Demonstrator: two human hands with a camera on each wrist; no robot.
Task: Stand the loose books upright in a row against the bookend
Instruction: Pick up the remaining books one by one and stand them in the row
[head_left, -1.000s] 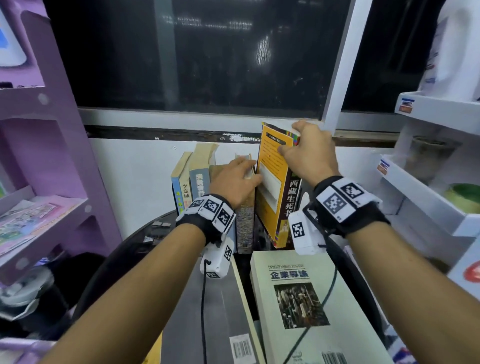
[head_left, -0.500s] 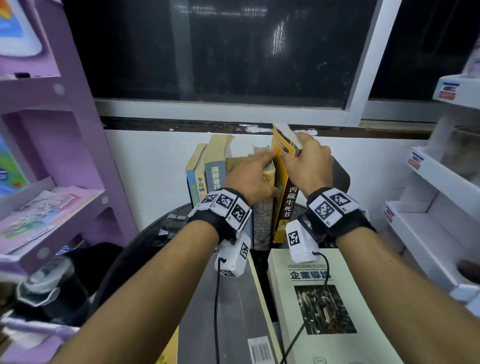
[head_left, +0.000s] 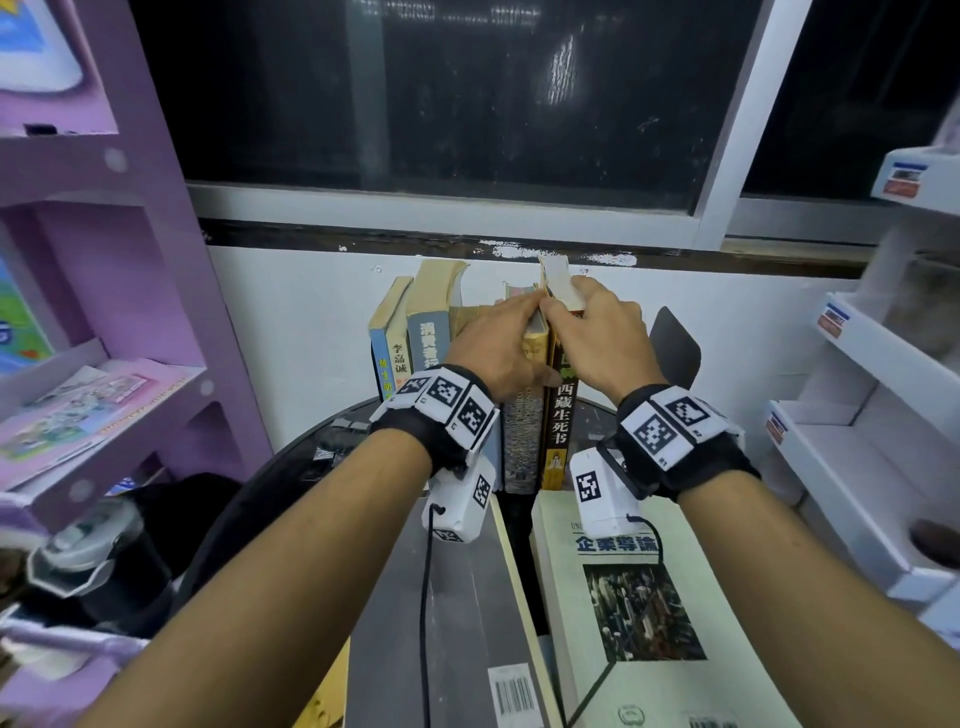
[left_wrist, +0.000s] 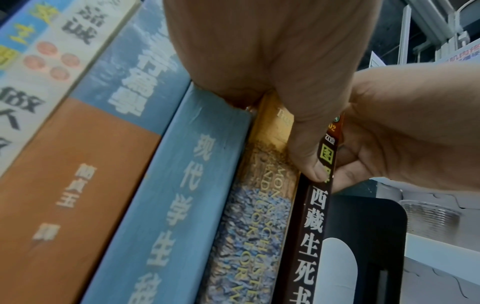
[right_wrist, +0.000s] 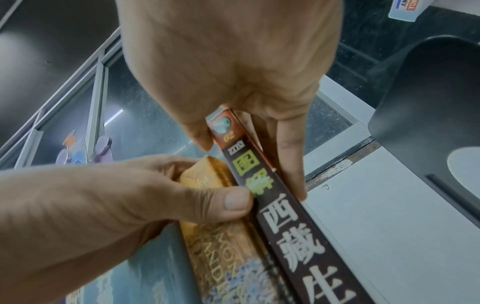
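Observation:
Several books stand upright in a row (head_left: 436, 332) against the white wall. At the row's right end my right hand (head_left: 576, 322) pinches the top of a dark-brown-spined book (head_left: 560, 426) (right_wrist: 293, 232), which stands upright. My left hand (head_left: 514, 338) grips the neighbouring yellow-spined book (head_left: 524, 431) (left_wrist: 249, 226), fingers over its top and thumb on the spine. The black bookend (head_left: 675, 343) (left_wrist: 363, 246) stands just right of the brown book with a small gap. A grey book (head_left: 447, 623) and a pale green book (head_left: 649, 623) lie flat on the table in front.
The books are on a round black table (head_left: 322, 441). A purple shelf unit (head_left: 104, 312) stands close on the left, white shelves (head_left: 857, 415) on the right. A dark window (head_left: 467, 104) runs behind. Camera cables hang from both wrists over the flat books.
The brown-spined book leaned with its yellow cover showing; my right hand has swung it upright against the yellow-spined book. My left hand has stayed on top of the row.

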